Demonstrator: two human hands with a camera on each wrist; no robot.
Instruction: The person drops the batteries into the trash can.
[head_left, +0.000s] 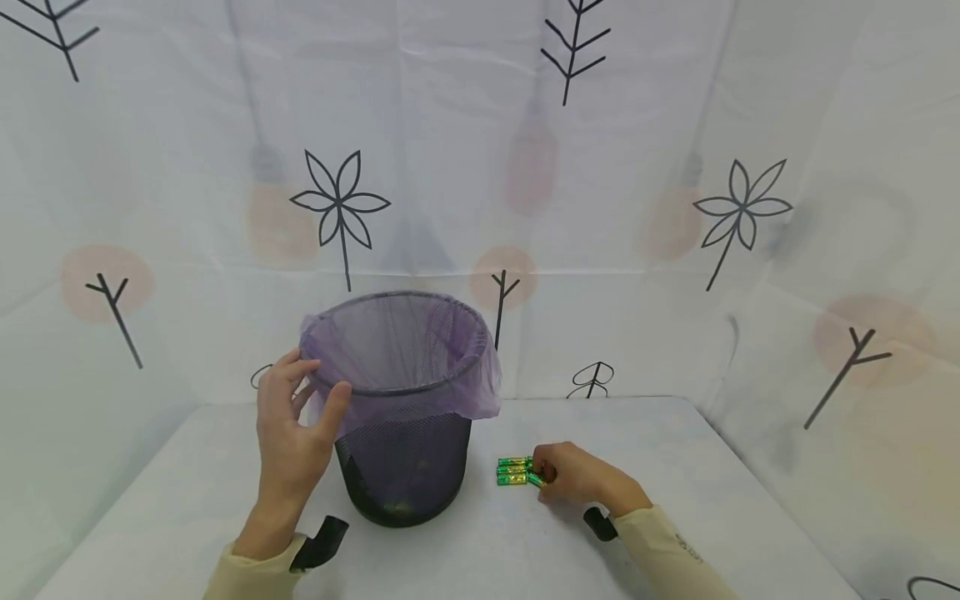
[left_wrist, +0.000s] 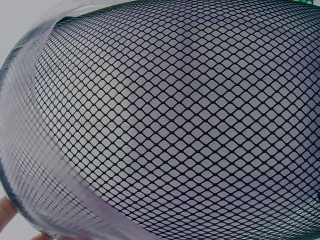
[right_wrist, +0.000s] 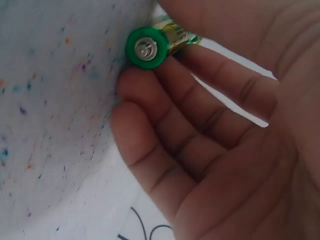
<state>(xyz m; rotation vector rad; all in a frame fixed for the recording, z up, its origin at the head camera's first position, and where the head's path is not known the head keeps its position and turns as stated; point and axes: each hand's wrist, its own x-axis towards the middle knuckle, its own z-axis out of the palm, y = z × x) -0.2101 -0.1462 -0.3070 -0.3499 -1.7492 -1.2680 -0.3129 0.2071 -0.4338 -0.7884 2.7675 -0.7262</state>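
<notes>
A black mesh wastebasket [head_left: 405, 475] stands on the table, lined with a thin purple bag [head_left: 480, 392] folded over its rim. My left hand [head_left: 292, 425] rests at the rim's left side with thumb and fingers spread; its fingertips [left_wrist: 6, 212] show by the rim in the left wrist view. Right of the basket, small green and gold batteries [head_left: 512, 480] lie side by side. At their right end my right hand [head_left: 581, 479] pinches a battery [right_wrist: 146, 48], its metal-nubbed end facing the right wrist camera. The hand partly hides this battery in the head view.
A white cover lies over the table [head_left: 510, 558]. Behind it hangs a pale cloth [head_left: 435, 208] printed with flowers and twigs. A faint greenish spot [head_left: 401, 507] shows through the basket's lower mesh; I cannot tell what it is.
</notes>
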